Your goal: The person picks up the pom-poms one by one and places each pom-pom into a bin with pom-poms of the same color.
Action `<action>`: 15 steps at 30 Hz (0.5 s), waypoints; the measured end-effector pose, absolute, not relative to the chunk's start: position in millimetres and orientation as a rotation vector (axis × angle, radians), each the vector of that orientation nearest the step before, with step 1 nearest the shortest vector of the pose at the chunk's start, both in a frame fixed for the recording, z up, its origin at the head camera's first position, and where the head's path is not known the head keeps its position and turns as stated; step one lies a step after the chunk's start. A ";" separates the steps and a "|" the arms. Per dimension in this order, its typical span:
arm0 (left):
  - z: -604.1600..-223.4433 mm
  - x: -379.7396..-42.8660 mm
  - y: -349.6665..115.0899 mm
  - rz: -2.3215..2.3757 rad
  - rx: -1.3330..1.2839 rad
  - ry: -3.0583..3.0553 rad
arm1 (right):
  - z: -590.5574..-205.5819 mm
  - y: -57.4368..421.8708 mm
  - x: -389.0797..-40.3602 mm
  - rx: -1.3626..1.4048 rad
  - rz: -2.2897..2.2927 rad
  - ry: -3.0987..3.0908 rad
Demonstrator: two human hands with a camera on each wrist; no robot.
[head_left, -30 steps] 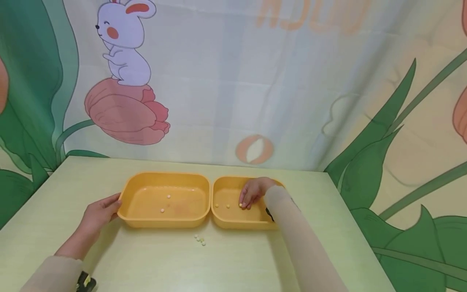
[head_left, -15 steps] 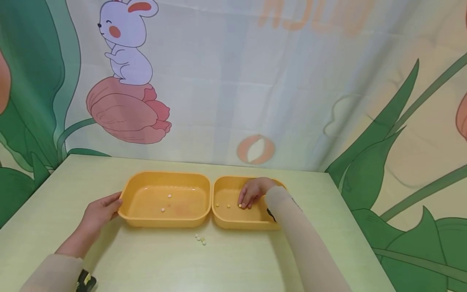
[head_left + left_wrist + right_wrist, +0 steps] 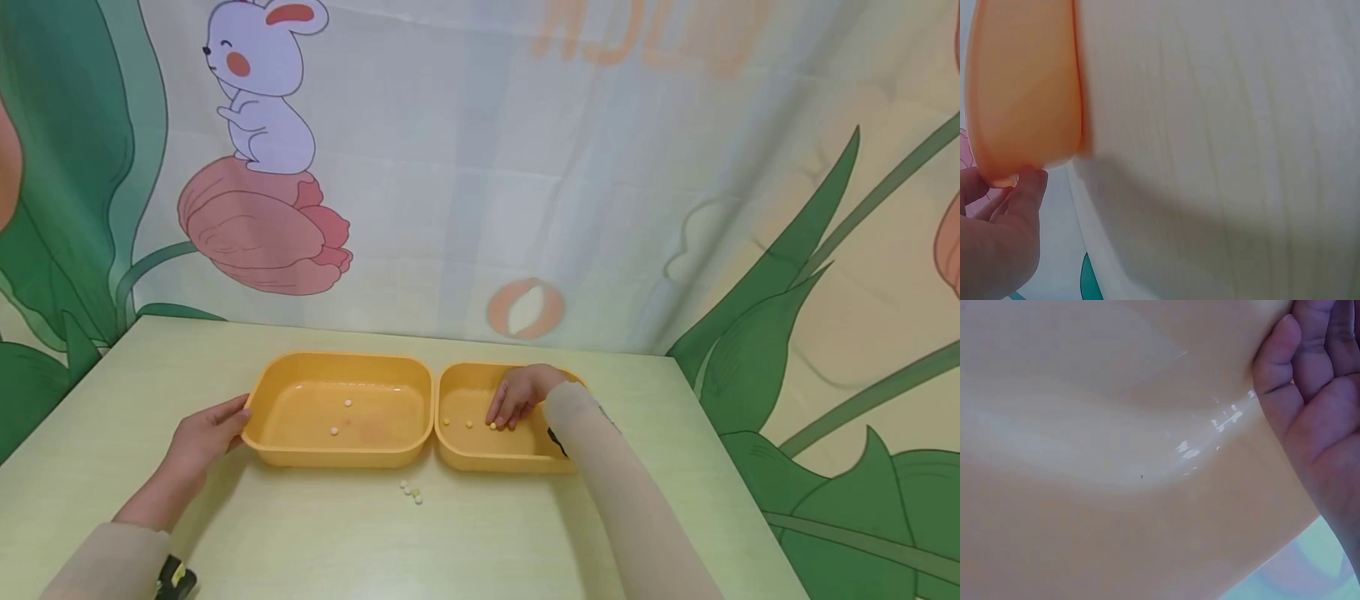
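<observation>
The left hand (image 3: 202,437) pinches, thumb and fingers closing from opposite sides, fingers reaching inward to the grip. Its bare wrist (image 3: 153,504) lies nearer the body and further left than the grip, and the left arm (image 3: 112,562) trails back from there, sleeve stopping short of the wrist. The right hand (image 3: 519,396) is bent over, fingers slanting down and left and bunched close together — whether their tips pinch or merely touch is too small to tell. Its wrist sits right of the fingertips, with the sleeved right arm (image 3: 622,492) slanting back toward the body. The right-wrist view shows the little finger (image 3: 1277,365) bent.
</observation>
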State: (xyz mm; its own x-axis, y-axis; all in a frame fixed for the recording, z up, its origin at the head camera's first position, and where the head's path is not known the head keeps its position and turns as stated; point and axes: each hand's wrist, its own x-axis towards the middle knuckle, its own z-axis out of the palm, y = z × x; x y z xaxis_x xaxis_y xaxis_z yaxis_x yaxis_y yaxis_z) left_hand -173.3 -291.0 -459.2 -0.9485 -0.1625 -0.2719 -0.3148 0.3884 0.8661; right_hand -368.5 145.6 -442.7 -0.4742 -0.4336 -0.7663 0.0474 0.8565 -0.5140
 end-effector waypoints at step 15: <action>-458.8 -172.9 -291.2 1.601 -0.437 2.491 | -437.1 147.9 -366.8 -0.275 -0.595 1.980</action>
